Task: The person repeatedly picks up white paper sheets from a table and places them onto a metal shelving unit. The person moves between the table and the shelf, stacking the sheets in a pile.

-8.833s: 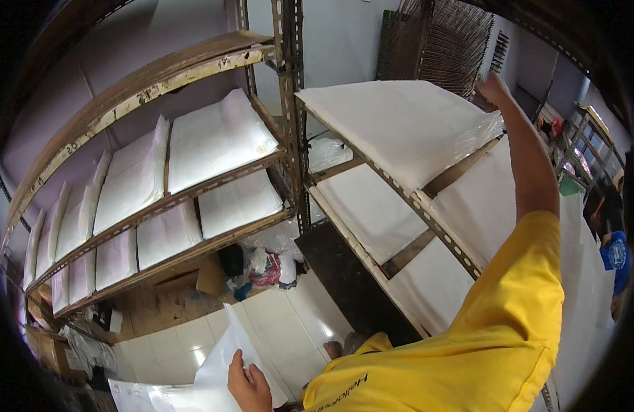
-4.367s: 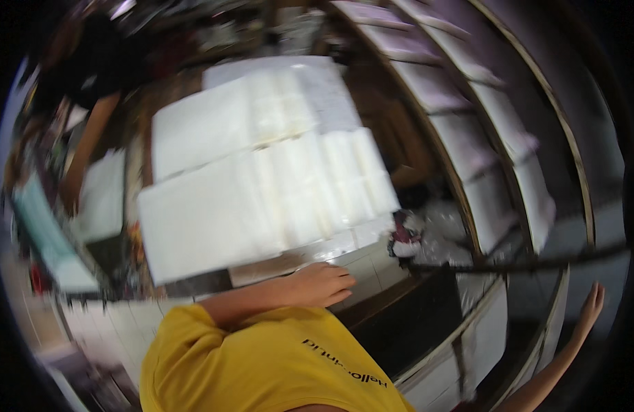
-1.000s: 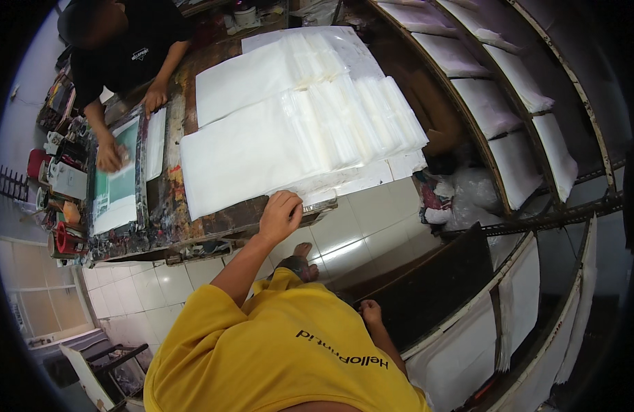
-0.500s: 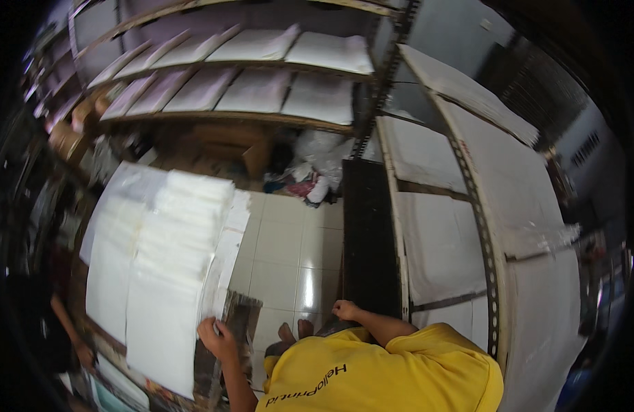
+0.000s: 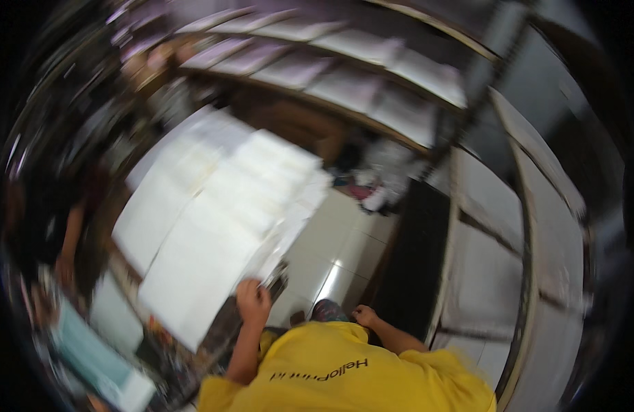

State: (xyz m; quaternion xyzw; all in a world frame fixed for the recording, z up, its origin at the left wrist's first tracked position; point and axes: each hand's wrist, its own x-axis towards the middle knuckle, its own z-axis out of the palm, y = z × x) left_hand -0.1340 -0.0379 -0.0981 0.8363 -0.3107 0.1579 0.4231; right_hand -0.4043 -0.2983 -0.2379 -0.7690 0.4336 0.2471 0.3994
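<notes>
My left hand [image 5: 254, 300], fingers loosely bent and smeared by motion, is beside the near right corner of a broad stack of white sheets [image 5: 193, 250]. I cannot tell whether it touches the sheets, and no held thing shows in it. Lower and to the right, my right hand [image 5: 364, 316] hangs in front of my body with its fingers curled in and nothing visible in them. It is nearest to a long black panel [image 5: 410, 250] beside the right-hand rack.
White sheet stacks lie on the far shelves [image 5: 358, 89] and in the right rack [image 5: 482, 288]. Plastic bags [image 5: 386, 172] sit on the tiled floor [image 5: 331, 237]. At the left, another person's arm [image 5: 71, 237] hangs near a pale blue-green box [image 5: 100, 347].
The whole view has swung, so shelves, sheets and rack sit further right, with strong blur. My left hand stays near the stack's edge; my right hand stays low by the black panel.
</notes>
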